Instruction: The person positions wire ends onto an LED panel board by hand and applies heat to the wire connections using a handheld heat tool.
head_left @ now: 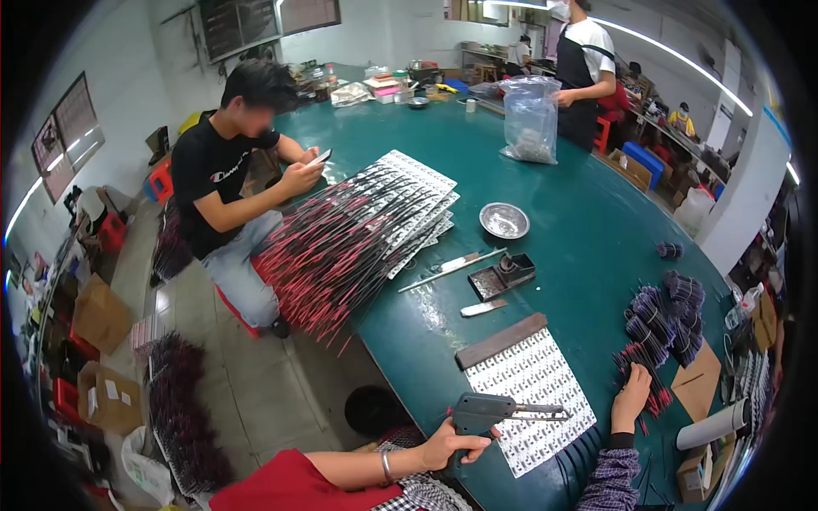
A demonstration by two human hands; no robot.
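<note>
Red sleeve (294, 477): nearest us, behind our left hand (456, 447).
Gun-shaped tool (481, 413): our left hand is wrapped around its handle; its metal nose points toward our right hand (630, 396), over the white board.
White board (532, 381): ahead and right of our left hand, rows of dark marks across it.
Red-ended wires (656, 396): beneath our right hand's bent fingers; whether these pinch any, we cannot tell.
Dark wire bundles (650, 328): just beyond our right hand.
</note>
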